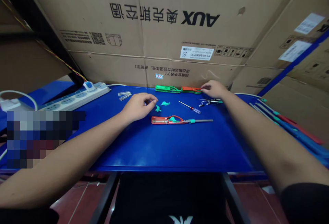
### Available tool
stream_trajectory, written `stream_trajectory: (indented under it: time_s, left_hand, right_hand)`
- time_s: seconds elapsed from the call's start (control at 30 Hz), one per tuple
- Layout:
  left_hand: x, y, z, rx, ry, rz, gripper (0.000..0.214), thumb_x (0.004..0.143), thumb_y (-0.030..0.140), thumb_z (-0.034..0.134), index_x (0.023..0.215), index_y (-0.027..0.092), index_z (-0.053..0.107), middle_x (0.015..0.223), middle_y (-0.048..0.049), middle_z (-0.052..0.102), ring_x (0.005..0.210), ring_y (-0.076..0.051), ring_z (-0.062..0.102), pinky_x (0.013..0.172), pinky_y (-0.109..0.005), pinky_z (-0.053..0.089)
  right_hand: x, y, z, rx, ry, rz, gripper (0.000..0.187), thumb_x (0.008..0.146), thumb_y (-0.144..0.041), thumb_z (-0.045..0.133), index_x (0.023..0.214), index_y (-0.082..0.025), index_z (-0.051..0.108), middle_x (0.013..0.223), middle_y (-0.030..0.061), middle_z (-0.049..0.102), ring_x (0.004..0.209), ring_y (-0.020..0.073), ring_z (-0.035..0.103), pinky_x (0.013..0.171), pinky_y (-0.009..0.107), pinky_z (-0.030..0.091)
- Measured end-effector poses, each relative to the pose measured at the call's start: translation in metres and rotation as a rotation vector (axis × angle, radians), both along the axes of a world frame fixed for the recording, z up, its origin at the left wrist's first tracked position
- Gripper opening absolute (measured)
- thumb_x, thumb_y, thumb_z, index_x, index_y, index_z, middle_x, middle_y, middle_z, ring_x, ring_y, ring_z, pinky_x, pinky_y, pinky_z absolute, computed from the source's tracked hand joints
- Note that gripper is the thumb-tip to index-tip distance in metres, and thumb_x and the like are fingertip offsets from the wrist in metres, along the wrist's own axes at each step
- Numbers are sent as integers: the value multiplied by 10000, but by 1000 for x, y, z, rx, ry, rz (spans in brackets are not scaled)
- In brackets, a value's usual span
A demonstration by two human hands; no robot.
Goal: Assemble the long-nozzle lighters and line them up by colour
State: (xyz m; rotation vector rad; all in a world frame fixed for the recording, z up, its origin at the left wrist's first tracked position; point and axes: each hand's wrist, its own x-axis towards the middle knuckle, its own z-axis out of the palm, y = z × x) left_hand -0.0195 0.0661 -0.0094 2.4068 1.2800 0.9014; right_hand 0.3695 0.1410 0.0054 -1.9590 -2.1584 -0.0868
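My left hand [138,105] rests on the blue table [167,148], fingers curled in a pinch near a small teal plastic piece [157,108]; what it pinches is too small to make out. A second teal piece [165,103] lies just right of it. My right hand [214,88] lies at the back of the table, fingertips touching the orange end of a green and orange lighter shell [178,89]. An open orange long lighter [180,120] with a metal tube lies in front. A small screwdriver [189,107] and a wired part [210,102] lie between.
A white power strip [74,98] sits at the back left, with clear plastic pieces [124,95] beside it. Large cardboard boxes [164,28] wall the back. Long lighters and rods [288,124] lie along the right edge. A blurred patch covers the left side.
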Motion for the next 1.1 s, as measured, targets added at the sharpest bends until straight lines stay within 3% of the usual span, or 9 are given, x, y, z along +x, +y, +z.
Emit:
stream_trajectory:
  time_s: [0.17,0.33,0.47,0.57,0.67,0.8,0.93,1.0,1.1]
  left_hand:
    - [0,1,-3,-1,10,-41,275,907,367,545,924,193,757,918,-45,747,808,-179,670,720,-299,488]
    - [0,-1,2,62,5,-48,283,929,355,530,955,181,752,940,-61,724,853,-190,667,763,-322,516]
    - [5,-15,10,335,47,-50,400,932,403,586,1249,174,669,1188,-118,658,1094,-256,614,938,-414,515]
    - [12,-30,11,445,119,-152,582,875,469,688,1373,184,588,1297,-129,625,1176,-279,576,1010,-450,487]
    - [18,-39,9,371,171,-214,563,832,456,744,1319,193,636,1249,-110,669,1120,-267,617,957,-418,517]
    - [19,-39,8,251,255,-289,425,839,387,721,1204,170,713,1116,-99,732,958,-241,676,842,-368,534]
    - [19,-34,8,139,288,-340,288,845,331,683,1063,162,766,836,-56,745,734,-189,659,692,-308,499]
    - [19,-31,6,129,303,-370,260,840,327,680,1019,165,776,858,-64,744,780,-199,663,748,-323,504]
    - [19,-26,2,89,328,-394,252,841,331,667,1012,181,776,959,-79,740,908,-224,668,844,-349,512]
  right_hand:
    - [-10,6,-23,79,86,45,231,802,-359,677,908,-202,810,965,90,718,898,223,618,863,337,486]
    - [-20,0,-7,183,242,47,227,827,-307,640,897,-149,787,961,110,710,813,197,623,782,318,499]
    - [-53,-39,13,272,345,83,340,935,-331,484,1041,-133,739,927,104,734,786,202,634,723,323,482]
    - [-93,-83,17,159,484,278,270,912,-354,552,896,-168,747,830,59,746,743,187,642,678,299,464]
    - [-126,-119,13,-22,556,431,218,901,-317,572,874,-182,741,806,28,744,705,161,636,647,278,453]
    - [-137,-130,3,-162,622,447,256,940,-314,526,886,-181,737,777,22,730,665,152,625,622,280,454]
    - [-125,-118,-8,-141,497,686,349,883,-370,666,1177,-191,721,1021,73,735,872,197,654,786,338,498]
    - [-121,-113,-13,-114,386,792,486,815,-382,754,1266,-215,689,1117,87,707,948,216,644,838,360,500]
    - [-121,-108,-19,-73,307,811,420,820,-341,736,1222,-222,718,1107,87,697,962,219,648,856,369,507]
